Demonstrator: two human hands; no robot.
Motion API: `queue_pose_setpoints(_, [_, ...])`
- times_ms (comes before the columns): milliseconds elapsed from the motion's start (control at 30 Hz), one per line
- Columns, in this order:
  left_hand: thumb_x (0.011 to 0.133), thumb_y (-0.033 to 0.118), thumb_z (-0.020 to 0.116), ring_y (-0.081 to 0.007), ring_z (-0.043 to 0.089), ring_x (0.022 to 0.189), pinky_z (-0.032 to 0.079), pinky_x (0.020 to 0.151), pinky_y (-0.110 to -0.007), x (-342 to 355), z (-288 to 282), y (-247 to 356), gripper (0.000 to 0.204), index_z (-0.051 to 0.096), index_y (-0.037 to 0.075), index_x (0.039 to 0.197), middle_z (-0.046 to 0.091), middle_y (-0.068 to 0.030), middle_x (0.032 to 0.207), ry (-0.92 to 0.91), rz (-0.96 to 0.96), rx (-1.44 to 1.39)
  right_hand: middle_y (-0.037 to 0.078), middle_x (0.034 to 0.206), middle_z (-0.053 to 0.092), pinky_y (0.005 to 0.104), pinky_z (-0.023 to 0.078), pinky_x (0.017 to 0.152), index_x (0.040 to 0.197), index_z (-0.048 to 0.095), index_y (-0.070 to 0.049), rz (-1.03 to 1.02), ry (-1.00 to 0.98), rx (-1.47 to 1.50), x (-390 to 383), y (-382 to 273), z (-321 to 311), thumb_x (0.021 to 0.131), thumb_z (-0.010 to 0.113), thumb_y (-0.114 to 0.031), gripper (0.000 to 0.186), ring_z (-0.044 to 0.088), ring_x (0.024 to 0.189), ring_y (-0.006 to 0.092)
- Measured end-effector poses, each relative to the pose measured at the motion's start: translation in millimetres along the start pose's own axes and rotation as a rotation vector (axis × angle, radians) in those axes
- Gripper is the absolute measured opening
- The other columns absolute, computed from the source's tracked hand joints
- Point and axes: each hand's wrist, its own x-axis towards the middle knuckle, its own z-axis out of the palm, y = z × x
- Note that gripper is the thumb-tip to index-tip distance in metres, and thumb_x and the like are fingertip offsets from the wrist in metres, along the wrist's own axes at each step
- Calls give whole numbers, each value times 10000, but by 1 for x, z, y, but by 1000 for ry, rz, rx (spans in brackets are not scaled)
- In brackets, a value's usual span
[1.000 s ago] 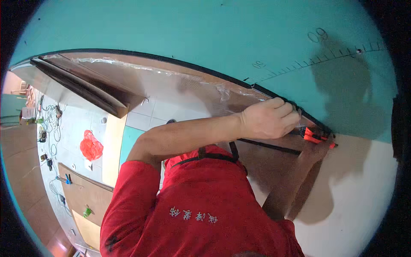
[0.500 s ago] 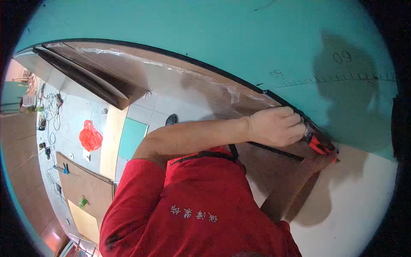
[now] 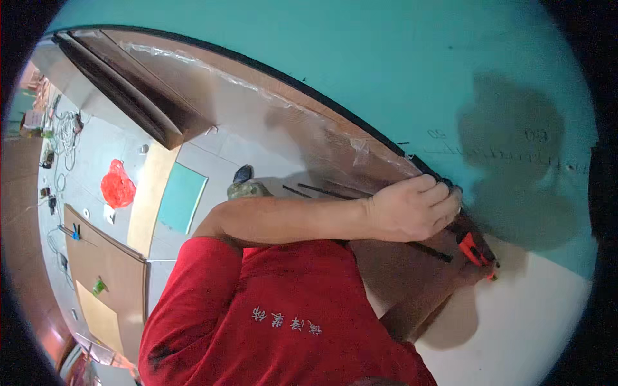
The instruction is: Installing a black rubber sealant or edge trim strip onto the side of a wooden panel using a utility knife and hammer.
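A long black edging strip (image 3: 283,69) runs along the rim of a brown panel (image 3: 309,96), beside a large teal board (image 3: 386,45). My left hand (image 3: 415,207) reaches across my chest, its fingers closed at the strip's right part; whether they pinch the strip itself is partly hidden. Just to the right and nearer, my right hand (image 3: 468,273) lies in shadow, closed around a red and black utility knife (image 3: 475,249). The blade does not show clearly. Wrinkled clear film (image 3: 360,153) clings to the panel below the strip.
Ruler-like pencil marks (image 3: 489,153) line the teal board. At left, folded dark panels (image 3: 122,90) lean over a tiled floor holding a red plastic bag (image 3: 118,184), a teal piece (image 3: 183,196), brown boards (image 3: 106,270) and tangled cables (image 3: 67,128). A shoe (image 3: 243,174) shows beyond my forearm.
The view has shifted slightly. My right hand and the utility knife have moved nearer to me, away from my left hand, which stays closed at the strip.
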Motion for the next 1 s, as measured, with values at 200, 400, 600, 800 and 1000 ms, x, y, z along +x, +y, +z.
queue_pose_setpoints(200, [711,237,577,-161,517,809,420,682,-280,-10,9,-14,326,679,64,968,587,-29,958,37,60,-93,144,985,551,413,503,803,1200,487,-5,495,71,568,12,-18,-6,926,634,-158,346,542,915,254])
queue_pose_setpoints(400, [733,241,573,-149,515,847,413,686,-284,-15,15,-25,245,665,76,890,539,-18,908,81,43,-212,130,1016,532,337,506,801,1190,459,7,580,91,439,26,-38,-22,873,680,-13,387,536,915,208])
queue_pose_setpoints(600, [755,236,576,-153,506,818,411,682,-290,-8,10,-24,228,666,78,892,483,-5,830,43,79,-224,36,906,526,246,486,641,1091,506,-70,1212,233,669,1,-12,-17,1019,393,-211,195,539,757,147])
queue_pose_setpoints(800, [752,224,585,-154,508,817,411,683,-289,-18,17,-25,243,663,69,922,482,-7,834,115,65,-205,91,973,519,332,491,832,1156,474,14,1572,546,1403,28,-20,-28,923,663,-145,339,514,913,194])
queue_pose_setpoints(1000, [742,229,574,-152,495,783,424,674,-293,-15,8,-23,353,663,63,1041,505,0,860,64,50,-184,87,943,512,366,485,855,1126,498,19,953,-171,516,61,-65,-46,921,671,-168,326,506,904,190])
